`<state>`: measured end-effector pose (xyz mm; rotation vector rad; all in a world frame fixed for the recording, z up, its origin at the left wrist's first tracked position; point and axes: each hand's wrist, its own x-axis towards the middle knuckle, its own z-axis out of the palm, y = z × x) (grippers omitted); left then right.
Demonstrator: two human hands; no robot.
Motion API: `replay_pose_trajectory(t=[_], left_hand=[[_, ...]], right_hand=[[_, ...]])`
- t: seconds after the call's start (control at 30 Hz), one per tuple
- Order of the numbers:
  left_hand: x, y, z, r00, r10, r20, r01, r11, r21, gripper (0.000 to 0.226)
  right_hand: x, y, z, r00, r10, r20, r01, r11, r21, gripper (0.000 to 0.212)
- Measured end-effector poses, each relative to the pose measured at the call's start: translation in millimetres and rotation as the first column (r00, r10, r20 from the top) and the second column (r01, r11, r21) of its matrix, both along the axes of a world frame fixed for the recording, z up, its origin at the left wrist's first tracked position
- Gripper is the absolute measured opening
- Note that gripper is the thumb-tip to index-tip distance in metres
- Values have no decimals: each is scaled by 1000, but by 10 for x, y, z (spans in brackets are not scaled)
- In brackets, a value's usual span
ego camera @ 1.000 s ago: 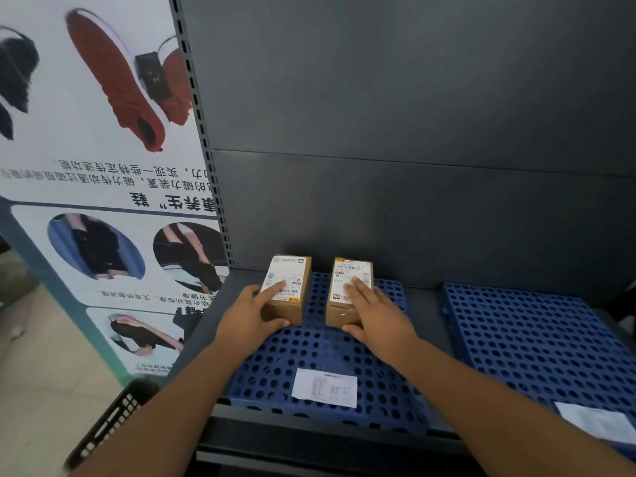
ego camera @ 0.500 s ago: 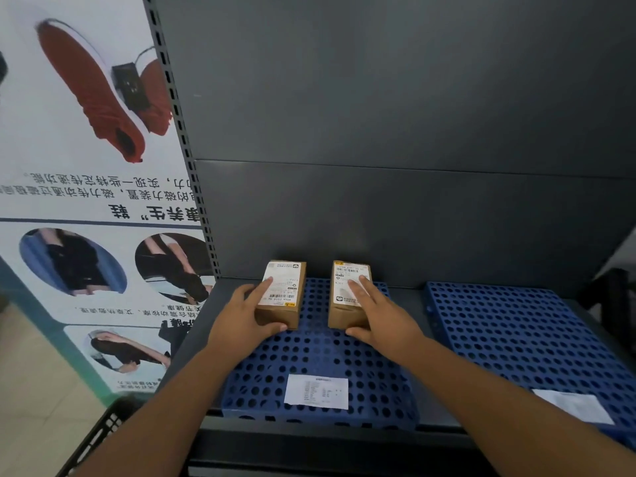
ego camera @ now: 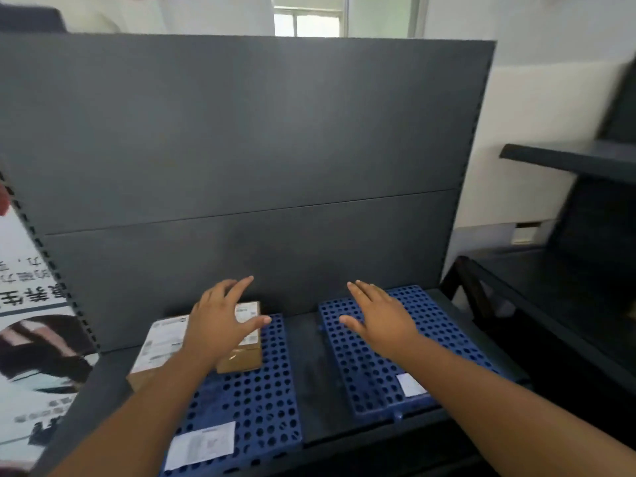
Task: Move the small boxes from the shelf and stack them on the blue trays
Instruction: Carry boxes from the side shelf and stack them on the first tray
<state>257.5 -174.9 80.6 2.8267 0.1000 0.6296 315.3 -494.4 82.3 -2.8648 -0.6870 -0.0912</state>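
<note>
my left hand [ego camera: 220,325] hovers, fingers spread and empty, over two cardboard boxes [ego camera: 158,349] laid flat at the left blue tray's [ego camera: 261,401] back-left corner, likely a stack's base; my right hand [ego camera: 382,325], equally empty, hovers over the right blue tray [ego camera: 371,380].

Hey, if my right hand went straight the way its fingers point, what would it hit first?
Probably the shelf's grey back panel; the right hand, open above the right blue tray, has nothing else ahead, though depth is unclear.
</note>
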Motion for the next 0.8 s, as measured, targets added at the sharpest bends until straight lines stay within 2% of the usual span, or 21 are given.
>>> replay_pose_trajectory(t=[0.27,0.37,0.6,0.8], left_hand=[[605,-1772,98,970,-237,-50,237,971,-3,97],[788,-2474,127,947,-319,-47,318,948,-14,97],[1116,-3997,74,869,-488,-78,485,873,-50,95],[1326,-5051,-56,755,-647,-106,641,763,-87,96]], right_hand=[[8,-1820,100,974,-208,85,213,975,-56,75],[-52,-2495,150,942,-304,143,311,950,-30,74],[-261,-3958,175,846,-507,164,518,854,-36,76],[-468,-4767,85,733,-669,126,676,736,-28,74]])
